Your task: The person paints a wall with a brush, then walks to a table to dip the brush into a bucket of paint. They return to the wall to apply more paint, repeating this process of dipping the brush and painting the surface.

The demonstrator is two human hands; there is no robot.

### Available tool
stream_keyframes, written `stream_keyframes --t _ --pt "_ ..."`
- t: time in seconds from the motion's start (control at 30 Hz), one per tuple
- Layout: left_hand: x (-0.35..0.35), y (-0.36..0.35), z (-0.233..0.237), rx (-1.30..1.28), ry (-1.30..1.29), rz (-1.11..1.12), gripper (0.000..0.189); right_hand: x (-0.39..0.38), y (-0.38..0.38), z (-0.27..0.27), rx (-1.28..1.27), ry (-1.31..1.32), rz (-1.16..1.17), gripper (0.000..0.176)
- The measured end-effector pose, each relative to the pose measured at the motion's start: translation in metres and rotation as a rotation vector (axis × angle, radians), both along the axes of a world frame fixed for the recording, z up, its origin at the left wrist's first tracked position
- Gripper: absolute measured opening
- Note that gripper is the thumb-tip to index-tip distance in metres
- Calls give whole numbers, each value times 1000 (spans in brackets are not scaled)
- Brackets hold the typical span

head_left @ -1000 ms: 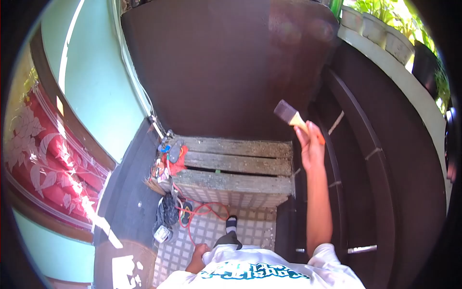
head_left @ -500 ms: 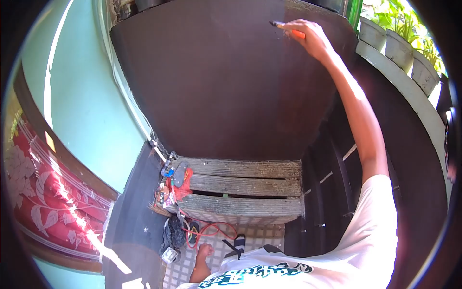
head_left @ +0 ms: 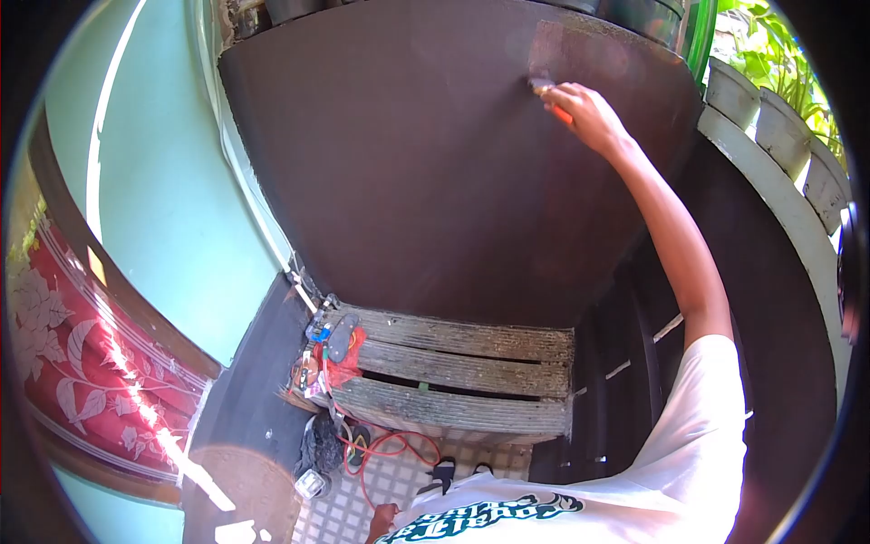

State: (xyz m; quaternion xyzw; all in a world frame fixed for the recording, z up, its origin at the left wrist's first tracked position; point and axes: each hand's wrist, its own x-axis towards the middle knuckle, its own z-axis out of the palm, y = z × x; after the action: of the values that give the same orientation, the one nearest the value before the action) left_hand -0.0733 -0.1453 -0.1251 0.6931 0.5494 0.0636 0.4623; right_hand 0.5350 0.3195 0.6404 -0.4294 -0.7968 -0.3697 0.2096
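Note:
My right hand (head_left: 587,118) is closed around a paintbrush (head_left: 564,114) with an orange handle. The brush's dark bristle end touches, or nearly touches, the dark brown wall (head_left: 408,163) near its upper right. Just above the brush, a patch of the wall looks lighter and more reddish. Low in the view, my left hand (head_left: 383,519) hangs beside my white shirt with its fingers curled. Whether anything is inside that fist is hidden.
Below the wall stands a slatted bench (head_left: 471,363), with a red net bag (head_left: 346,361) and small items at its left end. A red hose (head_left: 399,442) loops over the tiled floor beside a black bag (head_left: 319,444). Potted plants (head_left: 784,131) line a ledge at right.
My right hand and the paintbrush have moved down and slightly right on the wall. The lighter patch now shows above them. My left hand sits lower in view, and the camera has shifted.

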Motion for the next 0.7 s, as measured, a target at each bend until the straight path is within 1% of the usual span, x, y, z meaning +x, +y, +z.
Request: stream_keyframes --t 0.03,0.07,0.13,0.2,0.23,0.27,0.3,0.33,0.37,0.43,0.47,0.57,0.63,0.67,0.7 --pt "-1 -5 -2 170 56 -162 25 -9 -9 -4 -74 6 -6 21" --pt "0 -3 -3 135 74 -149 24 -13 -11 -6 -176 59 25 20" --pt "3 10 -2 66 111 -123 24 -12 -7 4 -191 34 44 19" --pt "13 23 10 -232 -106 224 23 -9 -1 26 -168 40 61 19" --pt "19 31 15 -395 -153 391 23 -4 7 44 -112 23 51 20" --pt "24 39 19 -537 -196 580 23 -3 8 60 -35 35 68 19" --pt "33 59 19 -694 -176 760 23 -8 3 78 17 23 67 20" --pt "40 74 16 -849 -152 938 23 -6 9 90 124 0 92 21" --pt "43 82 12 -790 -180 918 23 -7 11 98 232 -24 116 21" --pt "50 89 10 -675 -238 878 23 -12 7 100 278 -44 113 21" --pt "55 91 17 -672 -232 893 23 -15 5 98 301 -55 115 21" --pt "67 94 35 -671 -220 910 24 -7 9 58 114 -140 -49 23" --pt "71 95 41 -683 -212 886 24 -10 1 30 -139 -101 -23 22" --pt "74 96 39 -704 -214 884 24 -8 -5 18 -227 -28 112 19" --pt "72 92 18 -727 -213 881 23 -10 -10 12 -366 12 111 17"
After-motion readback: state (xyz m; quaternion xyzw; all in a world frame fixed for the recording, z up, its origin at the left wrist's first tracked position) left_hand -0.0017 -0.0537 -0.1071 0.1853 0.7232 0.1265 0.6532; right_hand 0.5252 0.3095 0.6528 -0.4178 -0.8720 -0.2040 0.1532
